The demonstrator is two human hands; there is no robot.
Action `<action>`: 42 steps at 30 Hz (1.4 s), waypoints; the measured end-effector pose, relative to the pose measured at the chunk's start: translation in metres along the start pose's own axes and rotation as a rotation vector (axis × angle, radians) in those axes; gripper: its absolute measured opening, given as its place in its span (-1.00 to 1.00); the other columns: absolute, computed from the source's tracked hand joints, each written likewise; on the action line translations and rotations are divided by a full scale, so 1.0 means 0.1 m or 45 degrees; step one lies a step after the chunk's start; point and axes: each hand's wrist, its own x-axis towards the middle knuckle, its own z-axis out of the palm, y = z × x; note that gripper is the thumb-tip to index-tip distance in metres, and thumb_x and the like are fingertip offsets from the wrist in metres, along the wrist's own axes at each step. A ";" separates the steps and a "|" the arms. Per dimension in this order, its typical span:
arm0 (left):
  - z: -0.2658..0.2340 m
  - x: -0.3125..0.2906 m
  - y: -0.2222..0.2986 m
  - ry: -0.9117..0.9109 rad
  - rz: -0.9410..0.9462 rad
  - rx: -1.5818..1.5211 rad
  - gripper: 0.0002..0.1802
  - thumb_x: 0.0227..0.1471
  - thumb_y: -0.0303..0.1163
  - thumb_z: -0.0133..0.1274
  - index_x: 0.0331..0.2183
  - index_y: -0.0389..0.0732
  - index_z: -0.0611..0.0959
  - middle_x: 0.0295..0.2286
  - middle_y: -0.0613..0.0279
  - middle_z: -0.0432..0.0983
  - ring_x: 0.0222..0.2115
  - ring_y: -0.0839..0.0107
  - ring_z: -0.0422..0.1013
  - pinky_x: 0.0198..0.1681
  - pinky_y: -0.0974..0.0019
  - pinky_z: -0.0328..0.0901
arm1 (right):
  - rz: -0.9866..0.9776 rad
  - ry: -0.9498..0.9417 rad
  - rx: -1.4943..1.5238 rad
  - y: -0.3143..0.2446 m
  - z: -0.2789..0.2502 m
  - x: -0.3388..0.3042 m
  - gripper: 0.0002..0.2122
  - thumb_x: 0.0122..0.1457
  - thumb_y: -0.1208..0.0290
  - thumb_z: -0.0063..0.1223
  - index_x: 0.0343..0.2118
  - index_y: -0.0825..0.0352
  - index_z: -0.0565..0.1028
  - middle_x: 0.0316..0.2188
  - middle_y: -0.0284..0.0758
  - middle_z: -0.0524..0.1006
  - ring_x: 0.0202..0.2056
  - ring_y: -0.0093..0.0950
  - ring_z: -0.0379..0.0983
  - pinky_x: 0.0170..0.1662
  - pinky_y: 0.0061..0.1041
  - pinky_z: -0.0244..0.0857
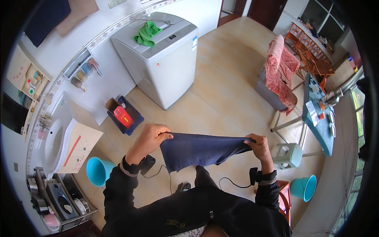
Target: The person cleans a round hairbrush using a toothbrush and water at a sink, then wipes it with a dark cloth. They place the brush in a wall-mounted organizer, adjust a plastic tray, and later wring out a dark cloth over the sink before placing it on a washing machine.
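Observation:
A dark blue cloth [201, 149] is stretched between my two hands in front of my body, its top edge nearly straight and its lower edge hanging uneven. My left hand [149, 141] pinches the upper left corner between thumb and fingers. At the opposite corner, my right hand [260, 147] is closed on the fabric. Each wrist carries a strap with a small black device and a cable. Beyond the cloth stands a white top-loading washing machine [166, 67] with a crumpled green cloth [147, 33] on its lid.
On the left are a sink cabinet [85, 144], a blue bucket [99, 171], a rack with pots [65, 201] and a dark blue basket [134, 118] holding a red box. To the right stand a covered chair [279, 75], a green stool [288, 155], a blue-topped table [319, 122] and another bucket [303, 188].

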 end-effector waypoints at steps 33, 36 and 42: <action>-2.09 4.45 -2.95 0.873 -0.489 0.556 -0.83 -0.16 -0.32 0.25 -0.42 -0.13 0.71 0.05 -0.14 0.25 -0.10 0.09 0.31 -0.03 0.17 0.21 | -0.140 0.010 -0.169 -1.03 1.02 6.25 -0.83 0.18 0.40 0.04 -0.43 0.42 0.52 -0.76 -0.38 0.42 -0.75 -0.67 0.36 -0.70 -0.68 0.17; -2.28 4.63 -3.07 0.529 -0.587 0.220 -0.81 -0.16 -0.32 0.25 -0.44 -0.20 0.69 -0.22 -0.02 0.44 -0.23 0.14 0.37 -0.17 0.21 0.25 | -0.134 -0.026 -0.159 -1.03 1.09 6.51 -0.82 0.18 0.39 0.03 -0.43 0.42 0.52 -0.74 -0.36 0.45 -0.73 -0.67 0.39 -0.69 -0.69 0.19; -2.76 4.47 -2.97 0.693 -0.589 -0.053 -0.73 -0.12 -0.30 0.22 -0.48 -0.34 0.63 -0.67 0.24 0.38 -0.59 0.43 0.31 -0.43 0.35 0.20 | -0.140 -0.146 -0.096 -1.19 1.12 7.00 -0.78 0.18 0.34 0.04 -0.44 0.43 0.51 -0.72 -0.35 0.47 -0.72 -0.64 0.41 -0.67 -0.68 0.21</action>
